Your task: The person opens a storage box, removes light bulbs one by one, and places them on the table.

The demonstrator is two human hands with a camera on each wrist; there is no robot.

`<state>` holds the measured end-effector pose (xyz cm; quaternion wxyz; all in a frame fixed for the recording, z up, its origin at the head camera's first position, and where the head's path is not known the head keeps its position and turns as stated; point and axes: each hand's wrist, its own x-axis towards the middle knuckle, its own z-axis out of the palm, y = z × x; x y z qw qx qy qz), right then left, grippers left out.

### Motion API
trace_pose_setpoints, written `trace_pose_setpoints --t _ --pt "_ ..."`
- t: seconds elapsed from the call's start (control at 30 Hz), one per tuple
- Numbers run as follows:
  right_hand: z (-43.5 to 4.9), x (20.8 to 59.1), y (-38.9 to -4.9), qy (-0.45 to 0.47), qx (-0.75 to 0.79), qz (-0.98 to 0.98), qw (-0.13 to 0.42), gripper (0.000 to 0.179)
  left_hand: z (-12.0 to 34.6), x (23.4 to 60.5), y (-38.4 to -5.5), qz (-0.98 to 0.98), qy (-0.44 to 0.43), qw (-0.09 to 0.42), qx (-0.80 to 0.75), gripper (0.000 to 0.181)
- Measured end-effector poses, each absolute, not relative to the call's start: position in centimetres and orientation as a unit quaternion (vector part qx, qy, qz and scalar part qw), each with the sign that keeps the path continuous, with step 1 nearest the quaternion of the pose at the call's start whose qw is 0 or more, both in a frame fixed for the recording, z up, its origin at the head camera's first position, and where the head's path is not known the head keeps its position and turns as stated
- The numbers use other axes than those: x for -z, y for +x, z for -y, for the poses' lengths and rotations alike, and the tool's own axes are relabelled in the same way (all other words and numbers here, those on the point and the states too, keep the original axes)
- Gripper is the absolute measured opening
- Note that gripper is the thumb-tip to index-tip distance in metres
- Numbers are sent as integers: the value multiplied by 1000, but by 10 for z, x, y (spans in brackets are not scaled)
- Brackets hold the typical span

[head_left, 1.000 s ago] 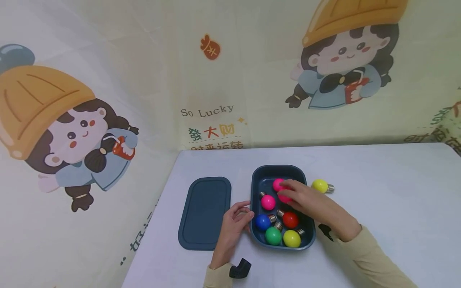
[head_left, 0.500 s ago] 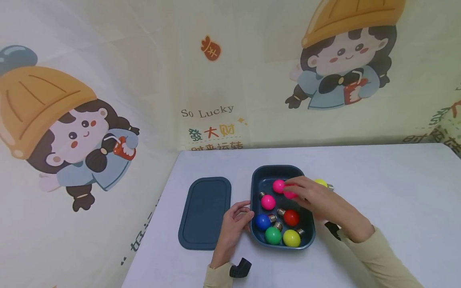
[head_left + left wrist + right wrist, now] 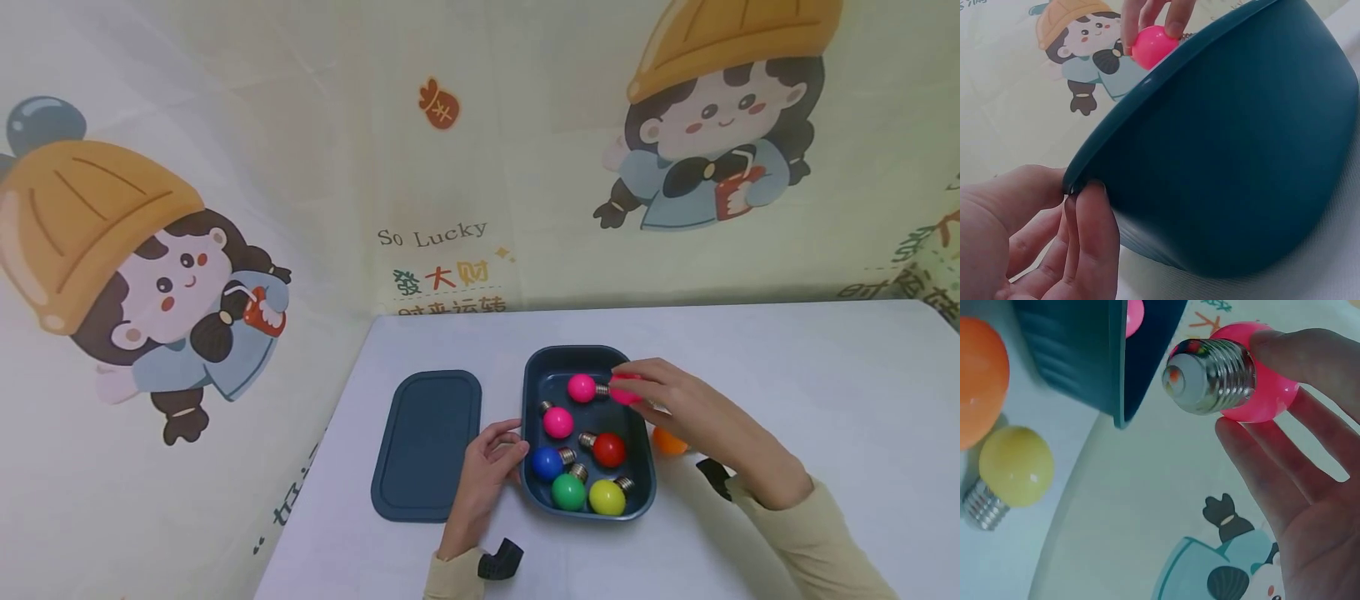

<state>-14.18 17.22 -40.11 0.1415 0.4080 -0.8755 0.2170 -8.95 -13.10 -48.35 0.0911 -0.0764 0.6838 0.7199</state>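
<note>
With my right hand (image 3: 686,408) I pinch a pink light bulb (image 3: 1275,390) by its round globe, its metal screw base facing away from the palm. That bulb overlaps the right rim of a dark blue tub (image 3: 573,360) in the head view and shows above the rim in the left wrist view. My left hand (image 3: 487,471) grips the tub's left rim between thumb and fingers. Inside the tub lie two more pink bulbs (image 3: 558,422), a red bulb (image 3: 609,450), a blue bulb (image 3: 547,463), a green bulb (image 3: 568,492) and a yellow bulb (image 3: 607,498).
Left of the tub, a flat dark blue lid (image 3: 427,446) lies on the white table (image 3: 825,375). To the tub's right, partly under my right hand, is an orange bulb (image 3: 669,442). Another yellow bulb (image 3: 1016,465) lies near it in the right wrist view.
My right hand has moved right with the pink bulb, from inside the tub to its right rim. The orange bulb has come into sight, and the outside yellow bulb is now hidden in the head view.
</note>
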Motion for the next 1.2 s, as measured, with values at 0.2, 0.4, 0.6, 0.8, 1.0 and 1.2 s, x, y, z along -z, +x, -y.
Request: trace_pose_setpoints --t 0.2,0.4,0.6,0.8,1.0,1.2 --pt "-181 398 -141 376 -230 892 106 47 132 485 -90 -685 -77 91 -718 41" --pt "-190 402 -142 364 -225 898 101 47 131 485 -90 -686 -77 89 -718 41" --pt "-202 407 -144 364 -217 899 113 47 130 485 -90 -688 -77 90 -716 42" --pt "-210 411 -145 362 -209 902 109 46 130 486 -90 -687 -72 91 -718 42" --pt "-215 417 -146 349 -207 911 75 42 130 487 -91 -686 -74 91 -718 41" --pt "-216 426 -147 338 -209 916 49 41 129 487 -91 -690 -74 88 -714 41"
